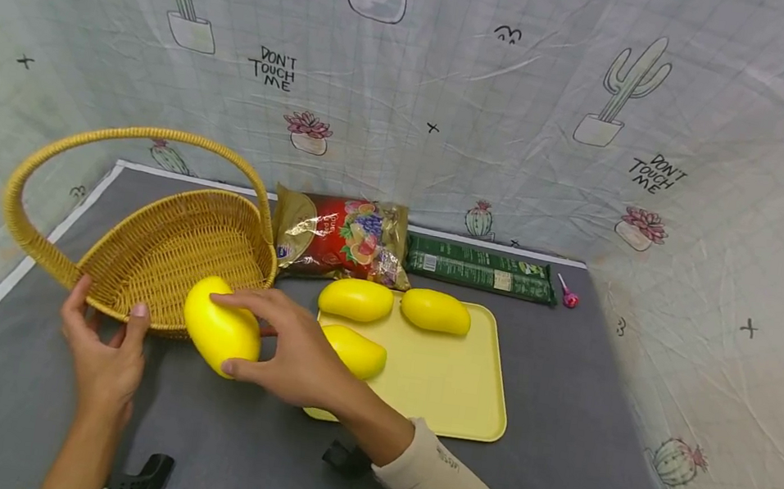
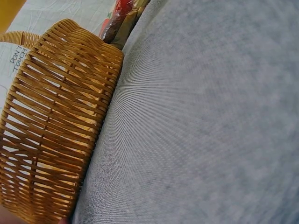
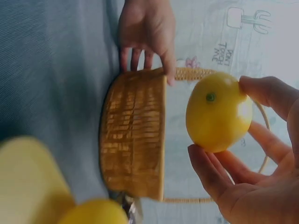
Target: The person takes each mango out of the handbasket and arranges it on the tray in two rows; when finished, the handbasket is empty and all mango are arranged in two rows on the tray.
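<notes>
A yellow mango (image 1: pixel 221 328) is held in my right hand (image 1: pixel 299 356), thumb on one side and fingers on the other. In the head view it overlaps the front rim of a wicker basket (image 1: pixel 176 249). The right wrist view shows the small green stem spot on this mango (image 3: pixel 218 113). My left hand (image 1: pixel 103 359) grips the basket's near left rim, thumb over the edge. Woven side slats of the basket (image 2: pixel 51 126) fill the left of the left wrist view. Three more mangoes, one of them a mango (image 1: pixel 355 299) at the back, lie on a pale yellow tray (image 1: pixel 441 383).
Behind the tray lies a gold and red bag (image 1: pixel 341 234) with fruit pictures. Beside it is a dark green packet (image 1: pixel 481 269), then a pink lollipop (image 1: pixel 569 298). The basket's tall handle (image 1: pixel 154 133) arches up. A printed cloth (image 1: pixel 409 115) hangs behind the grey table (image 1: pixel 556 464).
</notes>
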Tool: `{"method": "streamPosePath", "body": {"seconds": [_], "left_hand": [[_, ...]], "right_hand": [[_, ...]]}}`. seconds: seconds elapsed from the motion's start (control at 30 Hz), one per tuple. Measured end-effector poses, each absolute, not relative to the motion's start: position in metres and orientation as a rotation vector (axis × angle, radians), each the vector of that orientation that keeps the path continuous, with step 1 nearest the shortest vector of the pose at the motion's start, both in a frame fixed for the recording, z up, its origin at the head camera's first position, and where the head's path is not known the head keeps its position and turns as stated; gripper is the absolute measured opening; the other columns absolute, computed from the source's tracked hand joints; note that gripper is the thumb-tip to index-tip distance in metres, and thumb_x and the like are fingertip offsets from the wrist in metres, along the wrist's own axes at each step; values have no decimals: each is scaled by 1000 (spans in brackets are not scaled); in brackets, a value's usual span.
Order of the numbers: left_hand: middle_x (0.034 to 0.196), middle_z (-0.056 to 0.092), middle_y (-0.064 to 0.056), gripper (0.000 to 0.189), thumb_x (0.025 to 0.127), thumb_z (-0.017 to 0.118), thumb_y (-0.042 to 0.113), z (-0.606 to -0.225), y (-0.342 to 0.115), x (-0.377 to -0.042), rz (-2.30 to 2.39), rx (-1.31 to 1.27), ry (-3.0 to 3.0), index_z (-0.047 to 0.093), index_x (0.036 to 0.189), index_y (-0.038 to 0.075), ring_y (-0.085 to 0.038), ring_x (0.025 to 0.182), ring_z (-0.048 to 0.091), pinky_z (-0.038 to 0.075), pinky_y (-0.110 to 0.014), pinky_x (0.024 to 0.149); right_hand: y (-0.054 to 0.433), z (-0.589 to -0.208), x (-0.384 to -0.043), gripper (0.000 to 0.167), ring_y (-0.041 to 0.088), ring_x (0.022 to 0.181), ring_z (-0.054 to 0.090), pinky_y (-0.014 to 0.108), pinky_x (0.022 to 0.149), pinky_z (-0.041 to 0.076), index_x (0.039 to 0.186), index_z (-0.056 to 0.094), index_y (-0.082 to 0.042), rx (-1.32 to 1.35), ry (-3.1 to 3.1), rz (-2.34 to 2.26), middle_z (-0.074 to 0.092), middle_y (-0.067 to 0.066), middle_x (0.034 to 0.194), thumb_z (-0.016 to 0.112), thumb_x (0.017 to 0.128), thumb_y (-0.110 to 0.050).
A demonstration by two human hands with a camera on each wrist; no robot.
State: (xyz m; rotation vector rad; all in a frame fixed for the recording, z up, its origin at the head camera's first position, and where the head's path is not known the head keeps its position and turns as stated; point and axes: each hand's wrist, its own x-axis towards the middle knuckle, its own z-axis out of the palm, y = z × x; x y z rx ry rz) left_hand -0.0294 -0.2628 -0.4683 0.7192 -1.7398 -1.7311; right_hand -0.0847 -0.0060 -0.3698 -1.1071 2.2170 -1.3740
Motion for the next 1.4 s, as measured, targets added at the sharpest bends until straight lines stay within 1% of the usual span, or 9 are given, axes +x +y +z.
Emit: {"method": "streamPosePath", "body": {"seconds": [0.3,0.47,0.7,0.8,1.0,1.13,1.2,1.4], "left_hand": [[170,18,0,78,100,71,13,-469,-263,-30,-1750,685,-1684,30,164,31,-25,158,19,26,-43,125],[170,17,0,78,101,71,14,-469,-262,-30,-1740,687,-1698,30,164,32,-24,158,18,25,-43,126],[170,17,-1,79,101,71,14,-470,-264,-28,-1741,688,-1701,29,164,32,-25,158,19,26,-43,126],[170,16,0,79,101,71,15,-470,-264,-29,-1738,690,-1712,29,165,32,-24,159,18,26,-43,126],[170,16,1,78,101,71,16,-470,-264,-29,-1729,694,-1729,28,164,34,-23,159,18,26,-42,126],[170,17,1,78,101,71,15,-470,-265,-29,-1730,693,-1721,28,164,33,-23,159,19,26,-43,126],[170,17,1,78,101,71,14,-469,-266,-29,-1735,690,-1713,29,164,33,-23,159,18,25,-43,127],[171,16,1,79,101,71,16,-470,-266,-29,-1741,692,-1720,28,164,34,-25,158,18,25,-44,126]], "right_hand": [[43,-377,-87,71,10,145,50,34,108,54,155,55,-32,-1115,2195,-1319,51,-8,161,84,93,-15],[69,-378,-89,71,10,149,47,38,110,52,154,56,-33,-1048,2173,-1319,48,-13,163,85,92,-13],[104,-384,-96,71,14,150,47,46,111,52,154,56,-36,-1041,2165,-1285,49,-12,162,84,92,-14],[120,-386,-99,70,16,150,47,49,111,52,154,56,-35,-1030,2173,-1281,50,-10,162,83,93,-15],[152,-389,-106,67,23,147,50,53,111,52,154,57,-27,-993,2216,-1294,55,-6,158,84,93,-16],[172,-393,-110,67,27,147,50,55,111,51,153,57,-28,-934,2248,-1298,54,-6,159,84,92,-17],[182,-394,-112,67,28,148,50,56,110,51,153,57,-29,-917,2264,-1290,53,-5,161,84,92,-17],[208,-399,-118,69,31,148,49,60,110,50,153,57,-25,-924,2316,-1251,53,-1,161,83,92,-9]]}}
